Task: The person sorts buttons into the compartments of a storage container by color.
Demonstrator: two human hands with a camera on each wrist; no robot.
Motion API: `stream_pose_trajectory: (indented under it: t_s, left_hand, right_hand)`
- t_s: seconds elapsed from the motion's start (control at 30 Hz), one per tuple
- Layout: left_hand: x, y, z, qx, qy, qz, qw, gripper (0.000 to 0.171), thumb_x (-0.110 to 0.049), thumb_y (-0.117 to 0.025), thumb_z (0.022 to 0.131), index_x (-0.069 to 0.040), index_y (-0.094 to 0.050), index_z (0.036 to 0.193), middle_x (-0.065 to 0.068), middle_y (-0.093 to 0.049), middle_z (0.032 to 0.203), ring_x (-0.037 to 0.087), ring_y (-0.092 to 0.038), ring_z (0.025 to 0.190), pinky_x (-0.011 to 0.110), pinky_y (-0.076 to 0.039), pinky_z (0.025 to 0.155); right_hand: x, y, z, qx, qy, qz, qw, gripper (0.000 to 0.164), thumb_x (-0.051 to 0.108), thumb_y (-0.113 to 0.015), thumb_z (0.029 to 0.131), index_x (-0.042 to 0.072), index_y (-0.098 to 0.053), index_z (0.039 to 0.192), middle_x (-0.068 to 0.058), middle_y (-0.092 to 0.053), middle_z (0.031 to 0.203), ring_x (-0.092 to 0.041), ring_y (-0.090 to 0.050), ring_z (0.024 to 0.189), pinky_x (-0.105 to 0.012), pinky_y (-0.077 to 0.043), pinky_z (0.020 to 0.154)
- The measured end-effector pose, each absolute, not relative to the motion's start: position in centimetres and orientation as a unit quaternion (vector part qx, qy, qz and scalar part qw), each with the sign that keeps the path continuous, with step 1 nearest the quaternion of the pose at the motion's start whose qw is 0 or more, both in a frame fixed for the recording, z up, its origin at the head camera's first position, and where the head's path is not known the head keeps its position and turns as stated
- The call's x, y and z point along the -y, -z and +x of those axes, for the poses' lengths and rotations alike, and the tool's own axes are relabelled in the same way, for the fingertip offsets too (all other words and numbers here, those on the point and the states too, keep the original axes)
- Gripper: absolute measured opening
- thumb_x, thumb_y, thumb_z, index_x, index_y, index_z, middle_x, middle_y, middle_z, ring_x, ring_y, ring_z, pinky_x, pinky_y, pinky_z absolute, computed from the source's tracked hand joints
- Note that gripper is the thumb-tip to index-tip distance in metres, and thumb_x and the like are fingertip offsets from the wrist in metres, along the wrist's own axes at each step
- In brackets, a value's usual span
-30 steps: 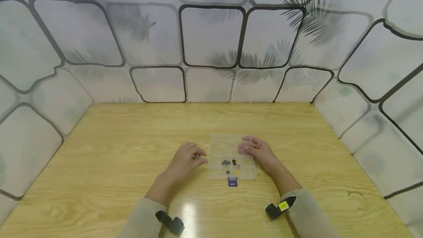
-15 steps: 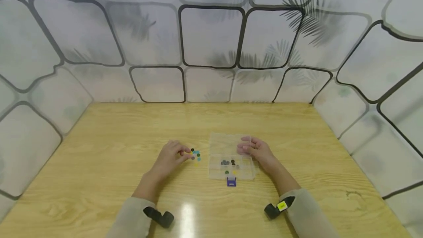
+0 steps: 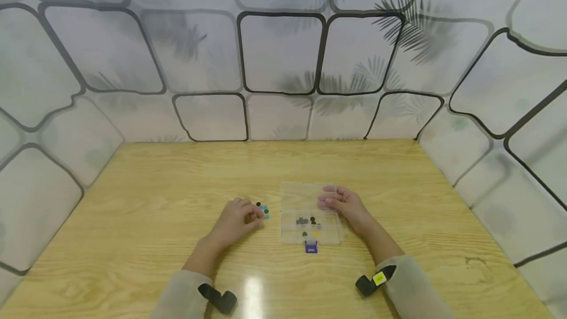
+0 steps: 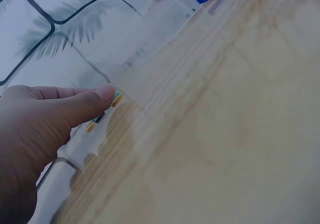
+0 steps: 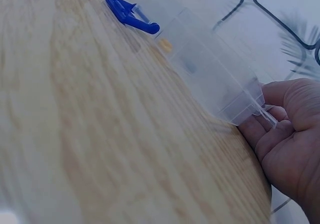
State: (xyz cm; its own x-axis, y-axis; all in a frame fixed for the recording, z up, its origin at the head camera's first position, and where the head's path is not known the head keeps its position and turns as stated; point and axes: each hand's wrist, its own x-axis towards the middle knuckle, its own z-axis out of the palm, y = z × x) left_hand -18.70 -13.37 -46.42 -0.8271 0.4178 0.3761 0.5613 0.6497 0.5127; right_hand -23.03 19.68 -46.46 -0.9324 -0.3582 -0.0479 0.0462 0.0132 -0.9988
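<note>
A clear plastic compartment box (image 3: 288, 235) stands on the table with its clear lid (image 3: 298, 195) raised at the back and a blue latch (image 3: 311, 247) in front. Dark, green and yellow pieces lie in its compartments. My right hand (image 3: 347, 207) grips the lid's right side, some fingers showing through the plastic. Left of the box lies a cluster of small flat discs (image 3: 266, 211) in blue, green and black. Over it reaches my left hand (image 3: 235, 223), thumb and fingertips slightly apart, covering part of the cluster. Yellow disc edges (image 4: 116, 100) show below its thumb in the left wrist view.
The wooden table (image 3: 177, 171) reaches back to a patterned wall covering (image 3: 283, 48), which also closes in both sides. A black wrist camera (image 3: 219, 299) is strapped to the left sleeve, another (image 3: 369, 283) to the right.
My left hand drew back leftward from beside the box, uncovering the discs, then came slightly right over them again. The right hand has stayed at the lid.
</note>
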Motion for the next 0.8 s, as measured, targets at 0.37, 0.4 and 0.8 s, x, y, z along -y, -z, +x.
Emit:
stream_pose_trajectory:
  t_s: [0.37,0.4,0.8]
  left_hand:
    - [13.13,46.47,-18.61,0.914,0.294,-0.265,0.085,0.015,-0.034,-0.075,0.078,-0.024,-0.067,0.085,-0.015,-0.050,0.079,0.008,-0.041,0.079,0.033,-0.031,0.079]
    - [13.11,46.53,-18.62,0.913,0.293,-0.269,0.087,0.015,-0.034,-0.075,0.078,-0.023,-0.068,0.086,-0.015,-0.051,0.079,0.008,-0.041,0.079,0.033,-0.031,0.079]
    - [13.03,46.89,-18.53,0.911,0.281,-0.284,0.103,0.012,-0.033,-0.073,0.080,-0.024,-0.068,0.085,-0.016,-0.053,0.078,0.006,-0.040,0.078,0.031,-0.033,0.077]
  right_hand:
    - [-19.70,46.45,-23.08,-0.705,0.686,-0.108,0.144,0.049,0.007,-0.056,0.095,-0.011,-0.036,0.135,-0.025,-0.060,0.118,-0.010,-0.067,0.095,-0.026,-0.051,0.086]
    - [-19.72,46.45,-23.07,-0.706,0.685,-0.108,0.144,0.049,0.007,-0.056,0.095,-0.011,-0.036,0.136,-0.026,-0.060,0.118,-0.010,-0.067,0.095,-0.026,-0.051,0.087]
    - [-19.64,46.31,-22.99,-0.705,0.686,-0.108,0.146,0.049,0.008,-0.056,0.095,-0.010,-0.036,0.136,-0.026,-0.060,0.119,-0.010,-0.067,0.094,-0.026,-0.051,0.086]
